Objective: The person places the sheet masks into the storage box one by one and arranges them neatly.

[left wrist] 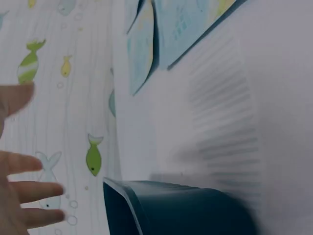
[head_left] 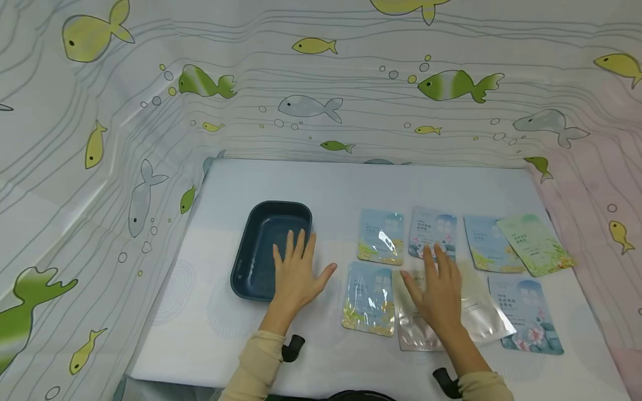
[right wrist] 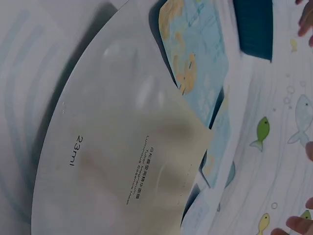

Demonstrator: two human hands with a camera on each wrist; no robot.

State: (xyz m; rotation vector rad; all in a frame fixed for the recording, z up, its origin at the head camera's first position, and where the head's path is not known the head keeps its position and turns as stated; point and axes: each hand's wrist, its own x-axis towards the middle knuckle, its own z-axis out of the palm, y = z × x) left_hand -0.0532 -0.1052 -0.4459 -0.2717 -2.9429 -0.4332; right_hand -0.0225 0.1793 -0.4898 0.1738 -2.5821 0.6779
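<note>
My left hand (head_left: 296, 275) hovers with spread fingers over the right side of a dark blue rectangular tray (head_left: 247, 267). The same tray (left wrist: 186, 205) shows below in the left wrist view, apart from the fingers. My right hand (head_left: 441, 295), fingers straight and holding nothing, is above silvery face mask packets (head_left: 484, 317). In the right wrist view one silvery mask packet (right wrist: 107, 127) carries the print "23ml" and "Essence Mask". Left of the right hand lies a blue-and-yellow mask packet (head_left: 368, 298); behind its fingertips is a blue floral mask packet (head_left: 431, 228).
Another blue-and-yellow packet (head_left: 380, 236) lies at the back. Farther right, a green packet (head_left: 534, 245) overlaps a blue packet (head_left: 486, 245), with a floral packet (head_left: 529, 317) in front of them. A fish-patterned curtain (head_left: 371, 72) surrounds the white table (head_left: 331, 184).
</note>
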